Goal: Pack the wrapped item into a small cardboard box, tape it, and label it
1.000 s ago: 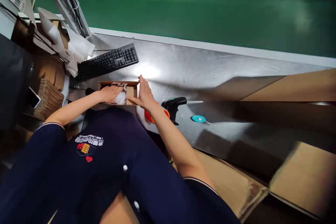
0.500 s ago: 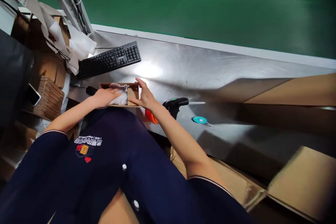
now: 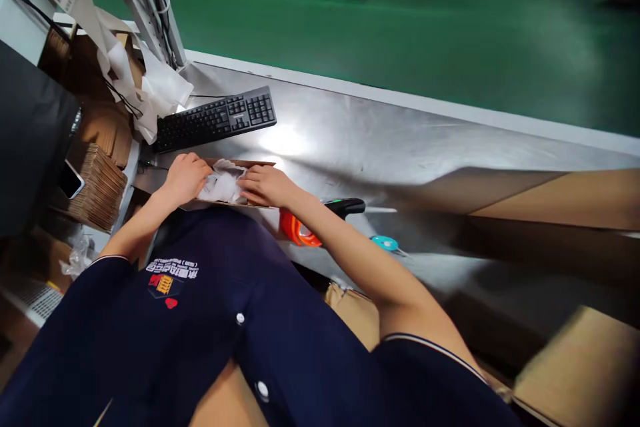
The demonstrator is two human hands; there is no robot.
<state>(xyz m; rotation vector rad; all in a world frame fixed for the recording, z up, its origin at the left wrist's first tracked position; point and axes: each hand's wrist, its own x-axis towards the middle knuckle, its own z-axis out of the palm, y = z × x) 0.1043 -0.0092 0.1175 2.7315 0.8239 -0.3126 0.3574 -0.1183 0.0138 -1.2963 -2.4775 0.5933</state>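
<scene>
A small open cardboard box (image 3: 256, 163) lies at the near edge of the metal bench, close to my body. Crumpled white wrapping (image 3: 223, 187) fills its middle; whatever it may cover is hidden. My left hand (image 3: 187, 177) is curled over the box's left end, fingertips at the edge of the wrapping. From the right, my right hand (image 3: 267, 185) reaches across the box's other end. Its fingers lie stretched over the opening and touch the wrapping. The thumb of that hand is mostly out of sight.
A black keyboard (image 3: 217, 119) lies beyond the box. To the right are an orange tape roll (image 3: 299, 230), a black handheld scanner (image 3: 347, 207) and a turquoise disc (image 3: 385, 243). Flattened cartons (image 3: 100, 187) and a phone (image 3: 71, 180) are at left; a large carton (image 3: 560, 193) stands right.
My right hand has moved from gripping the box's right end to lying over the opening against the wrapping. My left hand has shifted left, off the wrapping, to the box's left end.
</scene>
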